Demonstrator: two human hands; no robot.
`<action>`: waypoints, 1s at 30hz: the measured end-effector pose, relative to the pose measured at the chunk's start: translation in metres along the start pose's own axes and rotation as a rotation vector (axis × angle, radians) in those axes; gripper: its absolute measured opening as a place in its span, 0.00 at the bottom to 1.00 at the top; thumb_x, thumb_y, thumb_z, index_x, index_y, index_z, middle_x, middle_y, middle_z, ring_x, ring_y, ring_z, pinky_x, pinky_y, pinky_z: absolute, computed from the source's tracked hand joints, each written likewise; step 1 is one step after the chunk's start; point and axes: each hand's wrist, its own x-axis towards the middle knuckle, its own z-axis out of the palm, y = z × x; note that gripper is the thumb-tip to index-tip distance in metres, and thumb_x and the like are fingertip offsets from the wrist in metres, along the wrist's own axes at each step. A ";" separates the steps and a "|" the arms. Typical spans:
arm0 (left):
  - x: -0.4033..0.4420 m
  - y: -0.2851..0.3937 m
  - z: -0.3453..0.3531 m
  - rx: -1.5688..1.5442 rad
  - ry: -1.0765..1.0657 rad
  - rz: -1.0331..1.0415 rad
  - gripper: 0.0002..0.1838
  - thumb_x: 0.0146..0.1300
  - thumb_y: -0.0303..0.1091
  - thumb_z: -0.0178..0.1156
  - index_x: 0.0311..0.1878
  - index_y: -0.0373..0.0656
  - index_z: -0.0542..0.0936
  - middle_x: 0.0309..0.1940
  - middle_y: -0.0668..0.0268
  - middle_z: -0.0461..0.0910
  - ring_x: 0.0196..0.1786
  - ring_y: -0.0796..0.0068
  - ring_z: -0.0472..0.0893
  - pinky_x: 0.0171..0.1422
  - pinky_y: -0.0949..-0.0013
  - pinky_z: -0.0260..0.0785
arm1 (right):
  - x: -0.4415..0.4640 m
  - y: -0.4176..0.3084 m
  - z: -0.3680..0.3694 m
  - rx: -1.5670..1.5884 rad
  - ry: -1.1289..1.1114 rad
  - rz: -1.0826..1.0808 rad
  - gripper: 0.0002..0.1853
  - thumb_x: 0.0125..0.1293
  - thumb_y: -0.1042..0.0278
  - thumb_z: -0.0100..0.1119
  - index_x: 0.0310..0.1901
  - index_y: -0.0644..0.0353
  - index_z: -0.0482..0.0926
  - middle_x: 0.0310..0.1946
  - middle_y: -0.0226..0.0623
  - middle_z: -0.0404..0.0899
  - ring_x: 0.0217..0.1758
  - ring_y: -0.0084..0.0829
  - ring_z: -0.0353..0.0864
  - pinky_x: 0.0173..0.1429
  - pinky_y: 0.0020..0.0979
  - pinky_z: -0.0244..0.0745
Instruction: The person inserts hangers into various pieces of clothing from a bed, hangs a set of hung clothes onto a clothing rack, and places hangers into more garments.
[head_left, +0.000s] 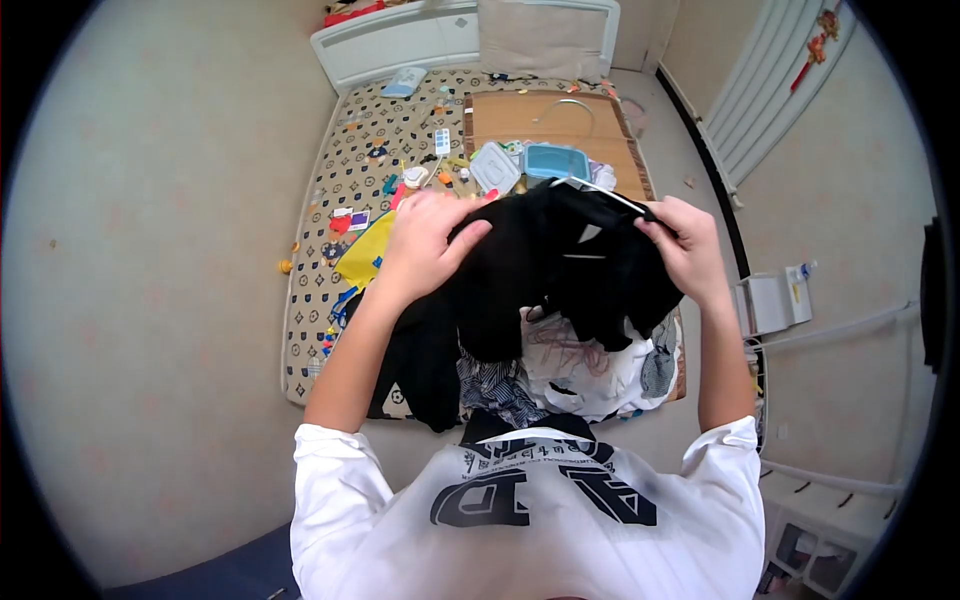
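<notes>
A black garment [500, 270] is stretched between my two hands above the near part of the bed. My left hand [430, 235] pinches its left edge, thumb on the near side and fingers curled over. At the opposite edge, my right hand [685, 245] grips the cloth between thumb and fingers. Along the top of the garment runs a thin white strip [605, 193]; I cannot tell whether it is trim or part of a hanger. Dark cloth hangs down on the left as far as the bed's near edge. Beneath it lie a striped garment [497, 388] and white clothes [575, 375].
On the patterned bed sheet [315, 270] lie a yellow cloth [367, 252], several small toys, a blue bin [556, 162] and a white lid [495, 168]. A brown mat [500, 108] covers the far right. A white headboard [400, 45] stands behind; a white rack [830, 325] is at right.
</notes>
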 end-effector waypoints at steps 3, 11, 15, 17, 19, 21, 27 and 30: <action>-0.006 -0.004 -0.009 0.017 0.075 -0.131 0.09 0.66 0.38 0.63 0.41 0.43 0.84 0.30 0.60 0.81 0.37 0.56 0.82 0.40 0.61 0.72 | 0.008 -0.006 0.012 0.063 0.049 -0.039 0.09 0.65 0.72 0.67 0.46 0.63 0.85 0.27 0.39 0.76 0.30 0.34 0.76 0.36 0.31 0.70; -0.027 0.002 -0.057 0.037 0.059 -0.244 0.11 0.68 0.39 0.63 0.38 0.40 0.82 0.28 0.57 0.78 0.32 0.54 0.78 0.39 0.62 0.71 | 0.029 -0.018 0.045 0.252 -0.085 -0.029 0.10 0.64 0.70 0.68 0.44 0.65 0.86 0.34 0.36 0.82 0.38 0.29 0.80 0.43 0.29 0.73; -0.041 -0.008 -0.061 0.133 0.033 -0.203 0.13 0.67 0.46 0.63 0.39 0.45 0.85 0.29 0.63 0.81 0.31 0.60 0.81 0.36 0.64 0.72 | 0.037 -0.014 0.068 0.341 -0.111 -0.101 0.07 0.64 0.74 0.68 0.41 0.67 0.84 0.34 0.36 0.82 0.39 0.29 0.80 0.46 0.28 0.72; -0.049 -0.015 -0.066 0.167 -0.040 -0.202 0.14 0.68 0.46 0.62 0.39 0.46 0.85 0.29 0.64 0.81 0.31 0.60 0.81 0.35 0.63 0.72 | 0.040 -0.018 0.065 0.522 -0.107 -0.074 0.06 0.64 0.75 0.67 0.40 0.68 0.84 0.34 0.34 0.82 0.40 0.27 0.79 0.48 0.27 0.72; -0.056 -0.016 -0.067 0.232 -0.061 -0.196 0.14 0.69 0.47 0.61 0.38 0.47 0.85 0.29 0.65 0.80 0.32 0.59 0.81 0.35 0.62 0.72 | 0.042 -0.011 0.061 0.712 -0.092 0.013 0.04 0.65 0.77 0.65 0.38 0.70 0.83 0.34 0.31 0.80 0.41 0.24 0.77 0.50 0.26 0.71; -0.062 -0.018 -0.065 0.273 -0.039 -0.206 0.14 0.70 0.48 0.60 0.38 0.48 0.85 0.29 0.65 0.81 0.32 0.59 0.81 0.35 0.62 0.72 | 0.045 -0.007 0.054 0.915 -0.079 0.075 0.03 0.67 0.77 0.64 0.38 0.68 0.83 0.37 0.30 0.80 0.42 0.22 0.75 0.50 0.24 0.70; -0.060 -0.011 -0.065 0.214 0.068 -0.385 0.15 0.71 0.49 0.58 0.39 0.49 0.85 0.30 0.66 0.81 0.34 0.58 0.82 0.36 0.61 0.72 | 0.046 -0.024 0.045 0.422 0.240 -0.102 0.06 0.63 0.81 0.60 0.42 0.66 0.80 0.35 0.34 0.78 0.40 0.27 0.75 0.48 0.24 0.70; -0.055 0.000 -0.059 0.146 0.123 -0.442 0.15 0.71 0.49 0.58 0.40 0.49 0.85 0.30 0.65 0.81 0.34 0.57 0.82 0.36 0.59 0.71 | 0.030 -0.043 0.058 0.060 0.546 -0.239 0.08 0.58 0.80 0.60 0.40 0.64 0.80 0.33 0.38 0.77 0.36 0.33 0.77 0.41 0.28 0.74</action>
